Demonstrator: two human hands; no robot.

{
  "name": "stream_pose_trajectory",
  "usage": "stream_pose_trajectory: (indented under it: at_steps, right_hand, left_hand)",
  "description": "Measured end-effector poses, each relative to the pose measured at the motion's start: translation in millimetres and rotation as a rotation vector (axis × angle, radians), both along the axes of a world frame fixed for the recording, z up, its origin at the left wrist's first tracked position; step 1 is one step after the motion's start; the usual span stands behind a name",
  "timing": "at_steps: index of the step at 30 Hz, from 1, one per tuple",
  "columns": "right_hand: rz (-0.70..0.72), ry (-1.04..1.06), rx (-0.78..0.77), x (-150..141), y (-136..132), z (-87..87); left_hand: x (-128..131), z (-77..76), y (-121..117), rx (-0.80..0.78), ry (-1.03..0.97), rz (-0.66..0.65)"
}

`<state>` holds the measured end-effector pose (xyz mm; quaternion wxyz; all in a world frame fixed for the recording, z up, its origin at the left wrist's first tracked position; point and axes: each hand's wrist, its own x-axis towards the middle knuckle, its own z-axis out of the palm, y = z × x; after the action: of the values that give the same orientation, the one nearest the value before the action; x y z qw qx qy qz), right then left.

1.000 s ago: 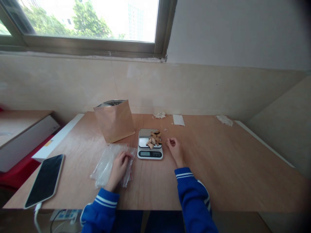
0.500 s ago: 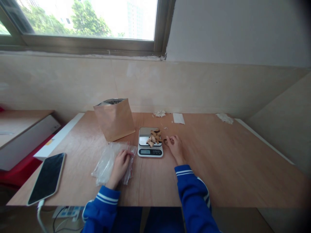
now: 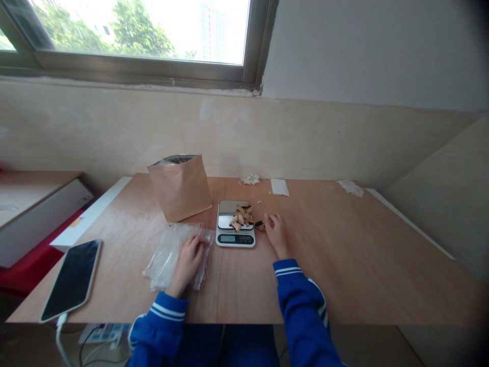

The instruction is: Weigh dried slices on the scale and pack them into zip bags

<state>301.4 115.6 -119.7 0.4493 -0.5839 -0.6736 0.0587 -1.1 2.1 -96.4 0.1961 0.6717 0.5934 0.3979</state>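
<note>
My left hand (image 3: 191, 255) rests on a stack of clear zip bags (image 3: 164, 255), its fingers curled against the red-striped seal edge. To the right of the bags stands a white kitchen scale (image 3: 236, 240) with a lit display, its digits too small to read surely. Tan dried slices with dark edges, like dried mushroom (image 3: 240, 218), are heaped on the right part of its plate. Just off the scale's right side, my right hand (image 3: 276, 234) has its fingers bent together at one loose dried slice (image 3: 260, 225), dark on its visible face. The fingertips partly hide their contact with it.
An open brown paper pouch (image 3: 181, 188) stands behind the bags. A phone (image 3: 72, 280) with a white cable lies at the table's left edge. Crumpled tissue (image 3: 250, 179), a white paper piece (image 3: 280, 187) and another scrap (image 3: 350, 187) lie along the back, near the wall.
The slice at my right fingertips has turned, showing more of its dark face. My right hand has barely shifted, and my left hand stays on the bags. The view has moved slightly.
</note>
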Motion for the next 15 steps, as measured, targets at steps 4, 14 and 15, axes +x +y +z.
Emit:
stream_pose_trajectory:
  at_steps: [4, 14, 15]
  right_hand:
    - [0.011, 0.009, -0.007, 0, 0, 1.2]
    - [-0.002, 0.035, 0.018, 1, -2, 2.1]
    - [-0.027, 0.026, 0.056, 0, -3, 4.2]
  left_hand:
    - [1, 1.6, -3, 0.012, 0.013, 0.010]
    - [5, 79.4, -28, 0.589, 0.003, 0.398]
    - [5, 92.4, -24, 0.592, -0.045, 0.451]
